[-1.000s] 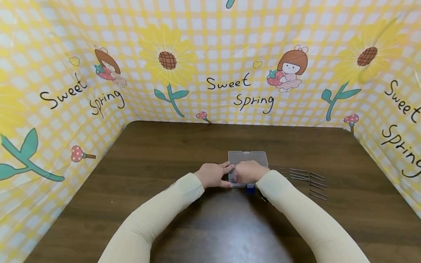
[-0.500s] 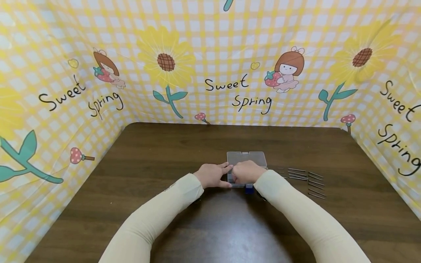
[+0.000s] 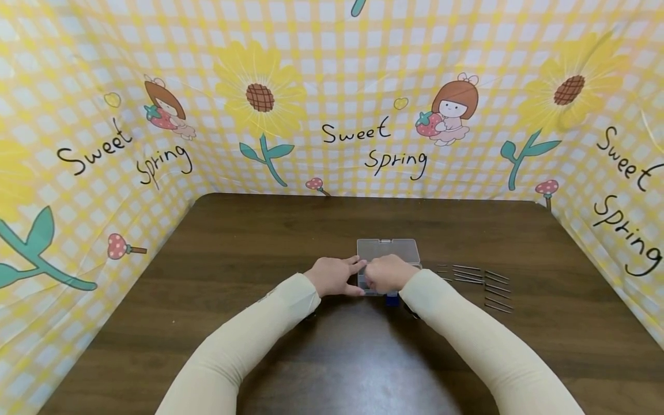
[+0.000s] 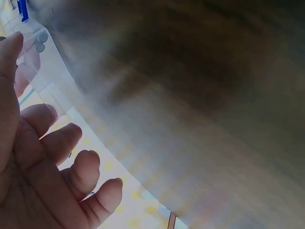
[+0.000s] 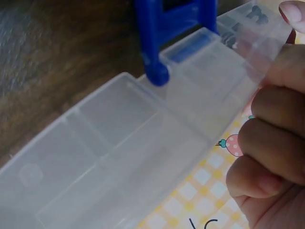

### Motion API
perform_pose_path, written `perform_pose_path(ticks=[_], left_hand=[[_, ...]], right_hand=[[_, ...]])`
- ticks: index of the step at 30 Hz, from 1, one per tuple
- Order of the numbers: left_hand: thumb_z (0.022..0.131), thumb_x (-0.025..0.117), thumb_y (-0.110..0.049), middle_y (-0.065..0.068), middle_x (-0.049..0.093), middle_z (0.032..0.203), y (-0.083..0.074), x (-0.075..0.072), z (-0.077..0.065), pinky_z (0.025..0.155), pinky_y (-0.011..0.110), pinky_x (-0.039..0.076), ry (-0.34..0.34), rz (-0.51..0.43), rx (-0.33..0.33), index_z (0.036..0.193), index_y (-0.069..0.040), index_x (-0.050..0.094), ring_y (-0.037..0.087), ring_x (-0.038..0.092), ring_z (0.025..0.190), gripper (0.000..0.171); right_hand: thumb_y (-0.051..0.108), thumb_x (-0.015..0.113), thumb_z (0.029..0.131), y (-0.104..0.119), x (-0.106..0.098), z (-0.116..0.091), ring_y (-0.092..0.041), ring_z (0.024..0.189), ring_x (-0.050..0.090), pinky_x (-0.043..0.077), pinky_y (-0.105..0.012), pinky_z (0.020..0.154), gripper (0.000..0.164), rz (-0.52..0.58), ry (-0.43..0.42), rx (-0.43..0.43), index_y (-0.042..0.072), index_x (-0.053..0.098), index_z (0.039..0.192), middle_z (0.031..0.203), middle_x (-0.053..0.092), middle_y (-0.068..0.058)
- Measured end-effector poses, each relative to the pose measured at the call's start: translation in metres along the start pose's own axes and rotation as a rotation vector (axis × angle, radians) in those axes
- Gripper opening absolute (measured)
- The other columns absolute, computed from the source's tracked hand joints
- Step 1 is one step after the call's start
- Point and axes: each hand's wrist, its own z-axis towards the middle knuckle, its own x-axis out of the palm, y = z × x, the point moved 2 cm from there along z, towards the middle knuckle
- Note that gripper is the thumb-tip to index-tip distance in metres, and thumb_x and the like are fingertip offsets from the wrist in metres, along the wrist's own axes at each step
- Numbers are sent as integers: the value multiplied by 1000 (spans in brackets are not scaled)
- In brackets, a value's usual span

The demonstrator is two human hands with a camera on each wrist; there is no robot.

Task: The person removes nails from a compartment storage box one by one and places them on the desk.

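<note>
A clear plastic compartment box (image 3: 386, 248) lies with its lid raised at the back and a blue latch (image 3: 392, 300) hanging at its front. My left hand (image 3: 334, 276) holds the box's left end, thumb at the near corner and index finger at the far side. My right hand (image 3: 389, 273) reaches over the compartments with curled fingers, fingertips down in the left part. What the right fingertips hold I cannot tell. Small dark metal pieces (image 5: 257, 15) lie in the end compartment, near the right fingertips. Two grey round pieces (image 4: 41, 43) show through the wall in the left wrist view.
Right of the box, thin metal nails or screws lie in rows, one middle group (image 3: 468, 274) and one farther right (image 3: 498, 291). A few smaller ones (image 3: 442, 271) lie near my right wrist. Checked cloth (image 3: 384, 69) walls stand around the brown table (image 3: 270, 230).
Both hands stay at the box in nearly the same pose. The whole view has shifted slightly, and the right fingers have moved very little.
</note>
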Motion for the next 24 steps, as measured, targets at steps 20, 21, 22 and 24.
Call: perform_pose_path(ticks=[20, 21, 22, 24], left_hand=[[86, 56, -62, -3, 40, 149, 1, 1, 4, 39, 25, 30, 6, -2, 14, 148, -24, 39, 10, 45, 48, 75], [86, 56, -62, -2, 40, 149, 1, 1, 4, 39, 26, 31, 8, -5, 15, 148, -24, 39, 10, 46, 49, 75], [86, 56, -62, -2, 40, 149, 1, 1, 4, 39, 26, 31, 8, -13, 16, 148, -23, 39, 10, 48, 49, 75], [86, 57, -61, -2, 40, 149, 1, 1, 4, 40, 26, 32, 9, -22, 14, 148, -23, 39, 11, 52, 53, 75]], right_hand=[[3, 64, 87, -7, -24, -10, -12, 63, 53, 49, -31, 63, 17, 86, 108, 62, 12, 68, 74, 72, 61, 3], [2, 62, 87, -8, -25, -12, -12, 62, 51, 49, -31, 62, 18, 98, 115, 68, 12, 67, 73, 71, 60, 3], [1, 61, 87, -10, -26, -13, -12, 61, 51, 48, -31, 61, 20, 107, 121, 74, 13, 66, 72, 70, 59, 4], [1, 59, 87, -13, -28, -17, -10, 61, 49, 47, -30, 60, 22, 125, 124, 81, 14, 65, 71, 69, 57, 6]])
